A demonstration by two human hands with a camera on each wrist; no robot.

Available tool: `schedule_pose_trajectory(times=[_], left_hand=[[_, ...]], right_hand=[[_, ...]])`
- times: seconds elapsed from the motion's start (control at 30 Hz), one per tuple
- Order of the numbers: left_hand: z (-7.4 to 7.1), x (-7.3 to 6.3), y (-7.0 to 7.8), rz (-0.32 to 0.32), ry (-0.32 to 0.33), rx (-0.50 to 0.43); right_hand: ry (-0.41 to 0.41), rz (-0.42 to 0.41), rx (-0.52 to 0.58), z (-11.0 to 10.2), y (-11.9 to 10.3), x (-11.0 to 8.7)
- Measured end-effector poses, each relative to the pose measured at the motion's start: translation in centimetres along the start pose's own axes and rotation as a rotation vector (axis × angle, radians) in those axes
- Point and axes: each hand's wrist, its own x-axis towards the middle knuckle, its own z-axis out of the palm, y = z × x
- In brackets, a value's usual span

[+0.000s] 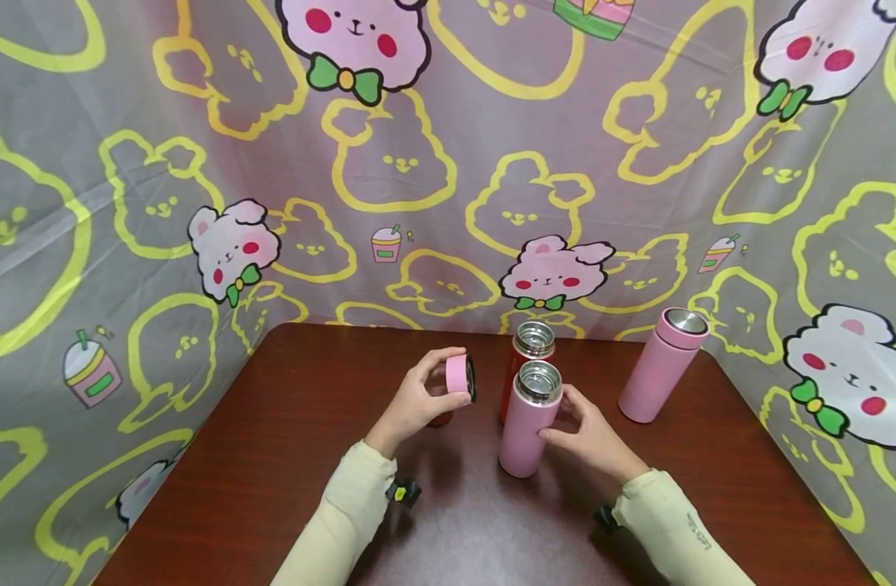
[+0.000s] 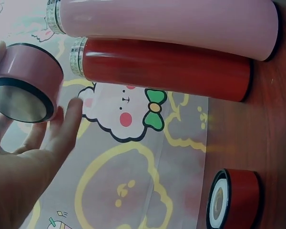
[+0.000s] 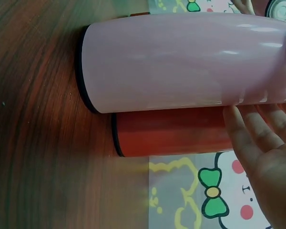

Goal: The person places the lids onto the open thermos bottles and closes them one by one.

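In the head view my left hand (image 1: pixel 421 396) pinches a pink lid (image 1: pixel 457 378) between thumb and fingers, to the left of the bottles. The lid is tipped on its side; its round black-rimmed face (image 2: pixel 20 102) shows in the left wrist view. My right hand (image 1: pixel 592 435) holds a lidless pink thermos bottle (image 1: pixel 526 435) from its right side, with the steel mouth facing up. Right behind it stands a red thermos bottle (image 1: pixel 516 366), also lidless and partly hidden by the pink one. A red lid (image 2: pixel 238 198) sits on the table, mostly hidden by my left hand in the head view.
A second pink thermos bottle (image 1: pixel 656 370), with its lid on, stands at the right back of the brown wooden table (image 1: pixel 272 456). Patterned cloth (image 1: pixel 404 195) hangs behind the table and along both sides.
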Motion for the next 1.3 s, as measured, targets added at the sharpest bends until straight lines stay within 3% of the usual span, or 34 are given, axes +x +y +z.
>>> schedule_pose_trajectory(times=[0.37, 0.77, 1.03, 1.17, 1.3], left_hand=[[0.7, -0.2, 3.3, -0.077, -0.033, 0.026], [1.5, 0.0, 3.6, 0.035, -0.029, 0.100], [1.9, 0.4, 4.1, -0.033, -0.032, 0.113], [2.2, 0.5, 4.2, -0.011, -0.061, 0.137], [2.4, 1.0, 2.8, -0.005, -0.068, 0.121]], right_hand=[[0.011, -0.005, 0.006, 0.0, 0.4, -0.1], [0.006, -0.011, 0.014, -0.1, 0.4, 0.0], [-0.040, -0.048, 0.088, -0.5, 0.4, 0.0], [-0.059, -0.054, 0.120, -0.6, 0.4, 0.1], [-0.062, -0.024, 0.144, -0.7, 0.5, 0.1]])
